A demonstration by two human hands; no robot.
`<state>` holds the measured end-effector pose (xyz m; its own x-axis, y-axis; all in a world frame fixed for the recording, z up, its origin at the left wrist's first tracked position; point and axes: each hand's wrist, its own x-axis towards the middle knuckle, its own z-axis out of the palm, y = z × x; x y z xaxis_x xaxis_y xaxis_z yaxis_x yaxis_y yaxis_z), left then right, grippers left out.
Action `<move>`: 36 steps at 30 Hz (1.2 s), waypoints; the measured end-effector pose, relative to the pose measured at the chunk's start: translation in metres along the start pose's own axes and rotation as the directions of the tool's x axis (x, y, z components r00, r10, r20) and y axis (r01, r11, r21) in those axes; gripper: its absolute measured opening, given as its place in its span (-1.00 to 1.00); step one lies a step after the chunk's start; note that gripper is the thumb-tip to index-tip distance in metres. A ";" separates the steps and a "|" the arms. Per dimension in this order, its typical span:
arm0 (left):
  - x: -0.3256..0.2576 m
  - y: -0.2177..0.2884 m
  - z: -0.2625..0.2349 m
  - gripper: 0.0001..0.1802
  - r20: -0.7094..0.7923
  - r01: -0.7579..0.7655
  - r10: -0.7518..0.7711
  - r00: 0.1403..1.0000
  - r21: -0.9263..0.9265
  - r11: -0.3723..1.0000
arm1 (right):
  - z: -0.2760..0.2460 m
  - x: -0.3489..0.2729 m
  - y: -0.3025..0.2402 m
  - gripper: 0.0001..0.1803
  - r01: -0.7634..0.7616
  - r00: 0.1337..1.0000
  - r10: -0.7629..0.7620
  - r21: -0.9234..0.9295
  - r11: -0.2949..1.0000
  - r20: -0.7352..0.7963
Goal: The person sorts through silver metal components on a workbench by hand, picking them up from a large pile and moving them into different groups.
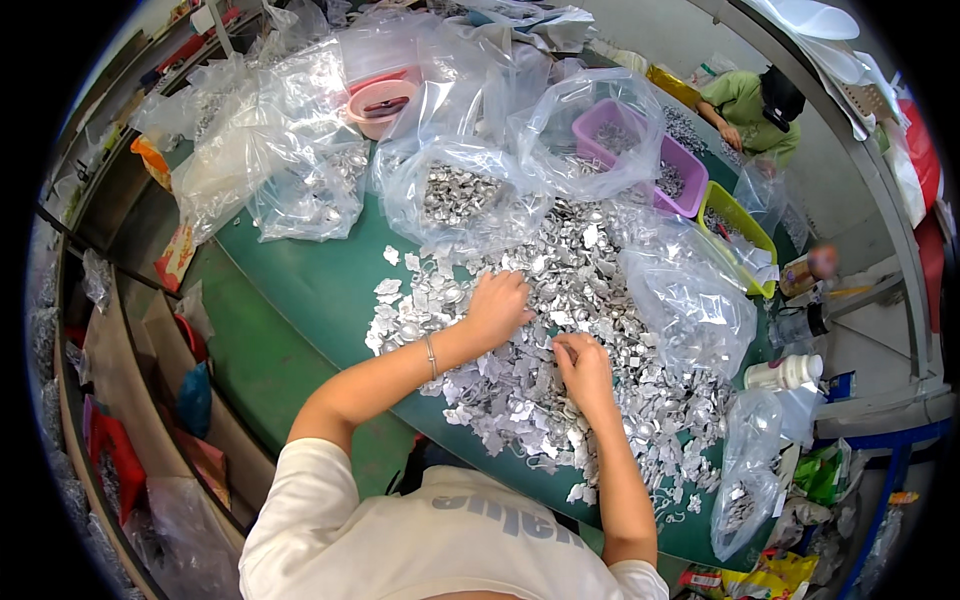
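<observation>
Both hands work deep in the heap of small silvery pieces (560, 300) on the green counter (310, 290), left hand (497, 305) spread flat, right hand (580, 362) pinching pieces, with several clear bags (460, 195) already filled and plenty loose still.

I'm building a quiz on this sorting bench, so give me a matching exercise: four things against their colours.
Things:
1. table top
2. square tub
3. round bowl
4. rectangular tray

Colours:
a. pink
b. yellow-green
c. dark green
d. purple

Pairs: 1-c, 2-d, 3-a, 4-b.

Both hands, left hand and right hand, rest in the heap of small silvery pieces.
</observation>
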<state>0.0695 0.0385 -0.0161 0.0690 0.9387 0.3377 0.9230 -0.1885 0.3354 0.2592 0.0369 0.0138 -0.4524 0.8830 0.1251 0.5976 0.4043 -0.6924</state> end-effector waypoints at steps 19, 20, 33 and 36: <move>-0.019 -0.028 -0.041 -0.75 -0.007 0.233 -0.281 0.960 -0.538 0.810 | -0.016 0.005 0.008 -0.76 0.010 0.994 -0.015 -0.047 0.999 -0.106; -0.018 -0.031 -0.041 -0.74 -0.055 0.211 -0.278 0.959 -0.515 0.831 | -0.010 0.013 0.009 -0.74 0.051 0.983 -0.070 -0.116 0.992 -0.167; -0.014 0.008 -0.027 -0.57 -0.182 0.088 -0.135 0.974 -0.243 0.966 | -0.011 -0.002 0.018 -0.96 -0.048 0.984 0.048 0.001 0.999 -0.170; -0.009 0.018 -0.020 -0.64 -0.123 -0.010 -0.032 0.992 -0.327 0.945 | -0.016 -0.006 0.023 -0.95 -0.058 0.972 0.063 0.027 0.998 -0.225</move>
<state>0.0778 0.0208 0.0048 -0.0079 0.9018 0.4321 0.7481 -0.2814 0.6010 0.2860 0.0449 0.0083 -0.2533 0.9377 0.2380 0.6052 0.3455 -0.7172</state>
